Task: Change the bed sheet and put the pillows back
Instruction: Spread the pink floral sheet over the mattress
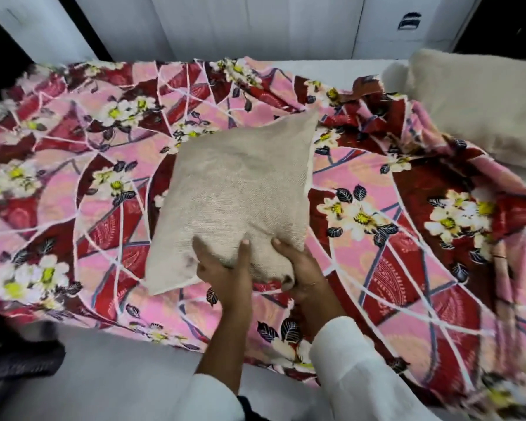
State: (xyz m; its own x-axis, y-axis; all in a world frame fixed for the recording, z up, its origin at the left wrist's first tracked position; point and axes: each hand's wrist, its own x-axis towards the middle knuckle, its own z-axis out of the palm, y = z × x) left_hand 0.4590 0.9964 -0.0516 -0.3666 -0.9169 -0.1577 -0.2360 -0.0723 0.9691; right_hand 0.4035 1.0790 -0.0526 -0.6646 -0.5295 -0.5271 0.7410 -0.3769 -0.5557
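Fingers point(243, 253) of 2 hands pinch pillow point(234, 189)'s near edge over sheet point(377, 268).

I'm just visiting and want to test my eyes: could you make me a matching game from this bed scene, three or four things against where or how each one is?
Things:
1. square beige cushion
2. floral sheet
3. larger beige pillow
4. white sleeve

States:
A. lying at the far right of the bed
B. gripped at its near edge by the left hand and right hand
C. covering the right forearm
D. spread over the mattress, rumpled at the right

Pairs: 1-B, 2-D, 3-A, 4-C
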